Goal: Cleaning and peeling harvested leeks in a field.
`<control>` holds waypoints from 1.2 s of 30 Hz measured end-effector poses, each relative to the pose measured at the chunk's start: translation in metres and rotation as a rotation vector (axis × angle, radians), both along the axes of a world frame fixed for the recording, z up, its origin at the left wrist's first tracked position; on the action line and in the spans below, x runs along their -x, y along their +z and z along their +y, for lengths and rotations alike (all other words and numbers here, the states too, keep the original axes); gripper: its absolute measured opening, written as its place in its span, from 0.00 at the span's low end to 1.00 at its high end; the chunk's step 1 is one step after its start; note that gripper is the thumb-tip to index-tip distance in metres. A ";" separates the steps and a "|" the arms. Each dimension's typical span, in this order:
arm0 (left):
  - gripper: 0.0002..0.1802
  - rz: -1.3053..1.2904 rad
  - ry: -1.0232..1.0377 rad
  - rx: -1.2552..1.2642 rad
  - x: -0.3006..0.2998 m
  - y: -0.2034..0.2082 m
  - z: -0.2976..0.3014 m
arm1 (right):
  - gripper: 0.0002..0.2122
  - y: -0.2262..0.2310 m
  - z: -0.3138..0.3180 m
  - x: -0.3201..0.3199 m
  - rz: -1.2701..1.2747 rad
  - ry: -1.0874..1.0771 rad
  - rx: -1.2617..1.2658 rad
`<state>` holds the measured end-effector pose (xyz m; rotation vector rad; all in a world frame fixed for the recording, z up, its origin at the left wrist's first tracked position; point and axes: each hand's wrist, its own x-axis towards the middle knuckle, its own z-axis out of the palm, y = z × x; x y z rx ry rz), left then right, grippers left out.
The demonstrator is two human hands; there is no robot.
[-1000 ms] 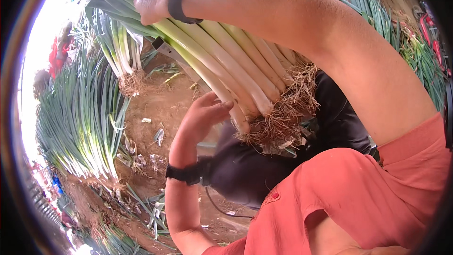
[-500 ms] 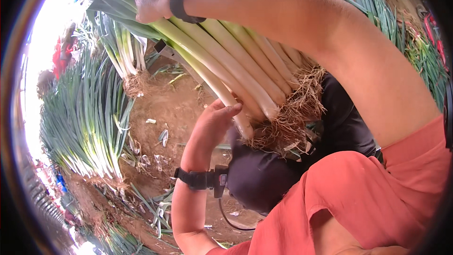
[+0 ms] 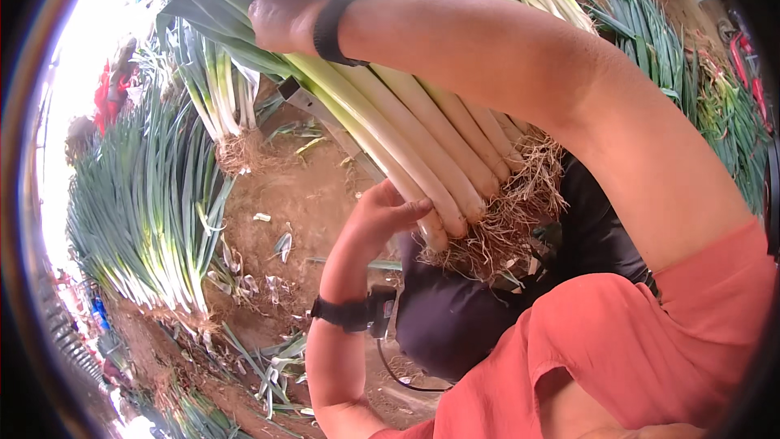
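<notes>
A thick bundle of leeks lies slantwise in front of me, white stalks and brown, tangled roots toward my lap, green leaves toward the upper left. My left hand is closed at the root end of the nearest stalks, thumb on top; its other fingers are mostly hidden behind them. Up at the green part, my right hand is curled over the leaves, its fingertips out of sight. A metal bar shows under the bundle.
More leeks with roots stand beyond at the left, beside a large pile of green onions. Further green bunches lie at the upper right. Peeled scraps litter the brown soil. My knee is just below the roots.
The leeks and both hands have shifted slightly down and right in the picture. The leftmost stalk, earlier a little apart, now lies against its neighbours, with my left thumb further over it.
</notes>
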<state>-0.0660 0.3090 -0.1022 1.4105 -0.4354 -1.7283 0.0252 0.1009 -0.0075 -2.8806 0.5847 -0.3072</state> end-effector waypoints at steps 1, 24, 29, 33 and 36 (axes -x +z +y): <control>0.26 -0.017 -0.006 0.001 -0.001 -0.001 0.000 | 0.10 0.003 0.003 -0.001 0.062 0.019 0.030; 0.52 -1.104 -0.044 -0.130 0.004 0.026 -0.049 | 0.13 0.007 0.006 -0.005 0.263 0.003 0.216; 0.49 -1.089 0.121 0.048 0.006 0.000 -0.035 | 0.11 0.007 0.014 -0.002 0.226 0.047 0.230; 0.48 -1.092 0.184 0.072 0.008 -0.001 -0.035 | 0.10 0.002 0.019 0.001 0.157 0.014 0.164; 0.44 -1.117 0.077 -0.053 0.011 0.013 -0.033 | 0.10 0.000 0.019 0.003 0.157 0.031 0.156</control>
